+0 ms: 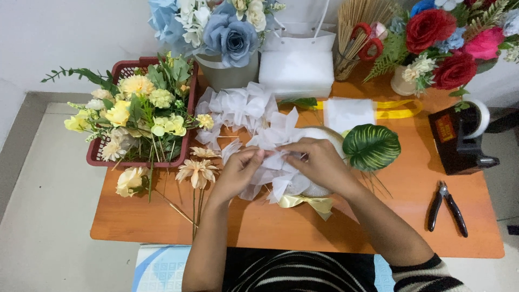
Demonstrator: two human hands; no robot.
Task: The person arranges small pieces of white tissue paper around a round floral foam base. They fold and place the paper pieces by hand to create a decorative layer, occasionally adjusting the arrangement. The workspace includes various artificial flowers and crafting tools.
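Between both hands (281, 165), white tulle (270, 138)

Setting: small floral craft workspace. Orange wooden table (270, 227) against a plain white wall. Red basket (97, 157) of artificial flowers at left, bouquets along the top edge, pliers (446, 208) and tape dispenser (459, 138) at right.

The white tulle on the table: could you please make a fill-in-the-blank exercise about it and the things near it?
1. Both hands, left hand and right hand, pinch the white tulle near the ____ of the table.
2. The basket holding yellow flowers is ____ in colour.
3. The black pliers lie to the ____ of the hands.
4. Under the tulle lies a ____ ribbon bow.

Missing words: middle; red; right; gold
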